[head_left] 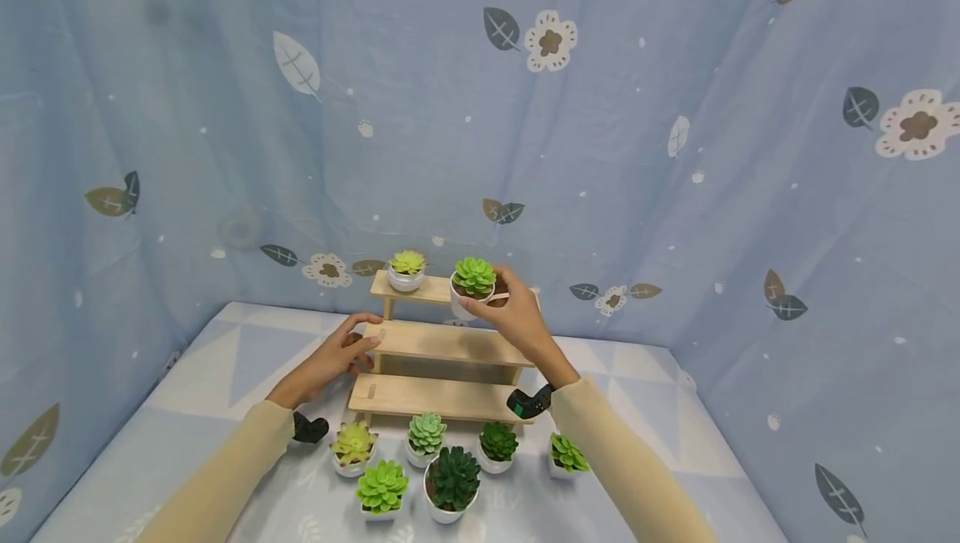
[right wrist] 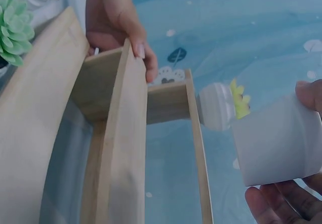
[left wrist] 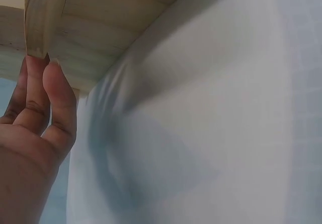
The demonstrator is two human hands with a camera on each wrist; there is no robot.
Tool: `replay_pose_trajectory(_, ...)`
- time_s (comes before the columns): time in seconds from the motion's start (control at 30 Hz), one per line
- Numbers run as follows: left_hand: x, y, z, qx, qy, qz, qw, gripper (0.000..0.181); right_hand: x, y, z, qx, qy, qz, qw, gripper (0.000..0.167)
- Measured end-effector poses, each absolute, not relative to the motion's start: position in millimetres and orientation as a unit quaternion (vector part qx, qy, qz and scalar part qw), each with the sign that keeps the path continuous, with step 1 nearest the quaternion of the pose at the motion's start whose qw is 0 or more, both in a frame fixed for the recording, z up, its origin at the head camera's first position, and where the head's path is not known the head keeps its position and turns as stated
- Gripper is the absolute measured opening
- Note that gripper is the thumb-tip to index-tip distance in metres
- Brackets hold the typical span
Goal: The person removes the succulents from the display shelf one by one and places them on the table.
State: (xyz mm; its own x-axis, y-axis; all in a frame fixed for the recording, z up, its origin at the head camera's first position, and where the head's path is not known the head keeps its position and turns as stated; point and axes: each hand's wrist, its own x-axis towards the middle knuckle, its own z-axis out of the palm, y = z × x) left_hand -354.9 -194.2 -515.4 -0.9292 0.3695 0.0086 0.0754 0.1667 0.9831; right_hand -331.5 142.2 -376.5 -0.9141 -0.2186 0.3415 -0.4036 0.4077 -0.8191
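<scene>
My right hand (head_left: 521, 319) holds a bright green potted succulent (head_left: 475, 278) by its white pot (right wrist: 276, 146), in front of and over the top tier of a three-tier wooden plant stand (head_left: 442, 341). The pot is apart from the wood in the right wrist view. With thumb and fingers, my left hand (head_left: 324, 366) grips the left end of the middle tier; its fingertips meet the wooden edge (left wrist: 37, 38) in the left wrist view. On the top tier's left end sits a yellow-green succulent (head_left: 407, 271) in a round white pot.
In front of the stand are several potted succulents, among them a yellowish one (head_left: 353, 447), a pale green one (head_left: 426, 436) and a dark green one (head_left: 453, 480). Another bright green plant (head_left: 567, 454) stands beneath my right forearm. A patterned blue curtain (head_left: 420, 109) hangs behind.
</scene>
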Motion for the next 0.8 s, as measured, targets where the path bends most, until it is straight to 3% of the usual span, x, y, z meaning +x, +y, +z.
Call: replay_pose_trajectory(0.8, -351, -192, -510, 0.145, 0.768, 0.614, 0.106, 0.054, -295, 154, -387, 0.193, -0.826, 0.527, 0.052, 0.070)
